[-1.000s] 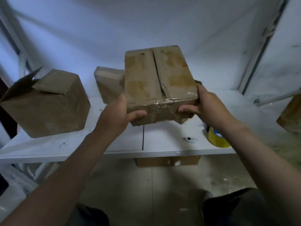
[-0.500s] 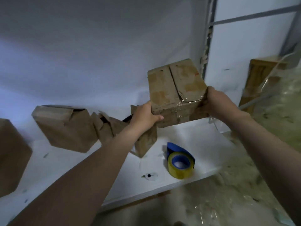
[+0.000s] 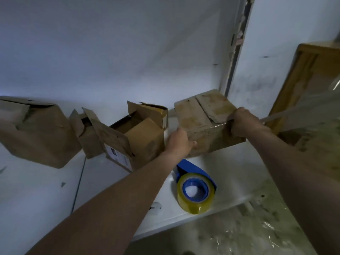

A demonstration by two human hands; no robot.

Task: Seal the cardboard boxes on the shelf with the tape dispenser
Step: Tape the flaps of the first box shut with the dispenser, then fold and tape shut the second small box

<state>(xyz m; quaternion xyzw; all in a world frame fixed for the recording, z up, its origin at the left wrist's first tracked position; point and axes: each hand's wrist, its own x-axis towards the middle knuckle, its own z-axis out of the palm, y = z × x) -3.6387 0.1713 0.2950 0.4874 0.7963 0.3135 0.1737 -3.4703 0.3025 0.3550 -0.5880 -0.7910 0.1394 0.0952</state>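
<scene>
Brings the box (image 3: pixel 204 116) down and to the right: a second ago held high over the middle of the shelf (image 3: pixel 36 190), half a second ago raised beside the right upright, now low at the far right end, base at or just above the board, contact impossible to tell. Grasps it from both sides, with the left hand (image 3: pixel 181 142) curled round the near lower left corner and the right hand (image 3: pixel 242 122) clenched over the near top right edge, next to the shiny band of tape across the front face. Looks like setting this one aside as finished, yet shows tape plainly only at that near edge; along the top, leaves a visible seam between the flaps, the right flap slightly proud, so possibly wants another strip. Leaves the dispenser (image 3: pixel 196 190) lying untouched on the shelf near its front edge, blue frame and yellowish roll, below the box and between the two forearms, within easy reach once a hand is free. Also brings more work into view with the turn to the right: an open box (image 3: pixel 143 138) with flaps standing up, just left of the held one and near the left hand; a small box (image 3: pixel 86 133) with a torn flap beside that; a big box (image 3: pixel 35 133) at far left with its top sagging. Means, in all likelihood, one box nearly dealt with and at least two, probably three, not yet sealed; next calls for letting go, taking up the dispenser and folding the open flaps shut.
</scene>
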